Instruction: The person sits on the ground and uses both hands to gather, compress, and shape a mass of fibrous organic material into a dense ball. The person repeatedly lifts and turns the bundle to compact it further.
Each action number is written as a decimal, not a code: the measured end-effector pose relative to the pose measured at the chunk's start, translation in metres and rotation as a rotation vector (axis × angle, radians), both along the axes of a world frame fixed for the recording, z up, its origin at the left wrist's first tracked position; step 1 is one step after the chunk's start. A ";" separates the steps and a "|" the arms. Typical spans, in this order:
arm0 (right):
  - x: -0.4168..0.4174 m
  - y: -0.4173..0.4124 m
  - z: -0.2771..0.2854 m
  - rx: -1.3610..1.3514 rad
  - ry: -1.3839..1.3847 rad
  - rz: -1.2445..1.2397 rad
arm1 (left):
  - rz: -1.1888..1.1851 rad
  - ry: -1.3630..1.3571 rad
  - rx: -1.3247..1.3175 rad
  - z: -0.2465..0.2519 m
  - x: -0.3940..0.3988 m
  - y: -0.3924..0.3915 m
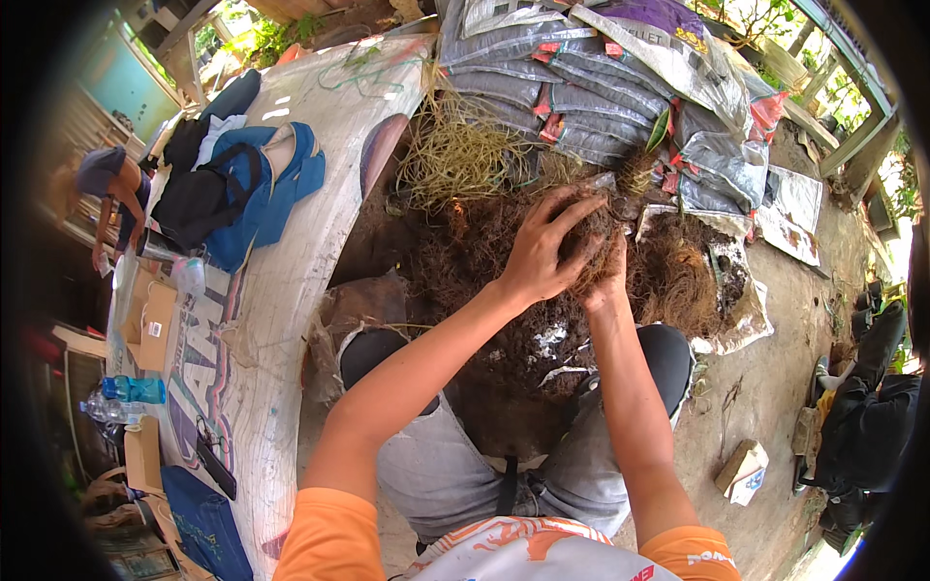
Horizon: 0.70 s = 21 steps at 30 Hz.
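My left hand [545, 250] and my right hand [610, 269] close around a clump of brown roots and soil [592, 250], left fingers spread over its top and side, right palm beneath and to the right. Below and around them lies a heap of dark roots and soil [465, 265] on the ground, with white bits [550, 338] in it. More fibrous brown roots [679, 279] rest on an opened white sack [752, 312] to the right. Pale, stringy roots [465, 149] lie behind the heap. A small plant with one green leaf [659, 131] stands behind my hands.
Stacked filled plastic bags [596, 94] rise beyond the heap. At left, a table [269, 334] bears clothing [283, 196], a phone [216, 468] and bottles [134, 390]. One person [120, 181] bends at far left; another [868, 421] sits at far right near a small carton [742, 472].
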State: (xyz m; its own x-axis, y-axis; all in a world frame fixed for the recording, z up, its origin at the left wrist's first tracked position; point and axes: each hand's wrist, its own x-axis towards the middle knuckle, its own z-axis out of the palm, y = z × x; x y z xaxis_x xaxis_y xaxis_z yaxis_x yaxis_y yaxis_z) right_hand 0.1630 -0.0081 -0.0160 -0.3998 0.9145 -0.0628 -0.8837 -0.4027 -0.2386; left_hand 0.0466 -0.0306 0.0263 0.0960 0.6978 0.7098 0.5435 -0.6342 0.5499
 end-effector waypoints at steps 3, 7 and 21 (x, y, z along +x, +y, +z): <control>0.001 0.000 -0.011 -0.081 -0.124 -0.067 | 0.010 -0.103 0.018 -0.010 0.007 0.002; 0.004 0.000 -0.019 -0.059 -0.213 -0.092 | 0.039 -0.101 0.001 -0.017 0.014 0.003; 0.003 -0.006 0.021 -0.066 -0.434 -0.128 | -0.005 -0.370 -0.016 -0.028 0.024 0.008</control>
State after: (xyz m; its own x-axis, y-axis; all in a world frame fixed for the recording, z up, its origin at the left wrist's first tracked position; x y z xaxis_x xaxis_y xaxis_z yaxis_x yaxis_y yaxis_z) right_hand 0.1658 -0.0146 0.0053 -0.2078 0.9431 -0.2596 -0.7508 -0.3239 -0.5756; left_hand 0.0709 -0.0226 -0.0012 -0.1617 0.7089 0.6865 0.3034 -0.6262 0.7182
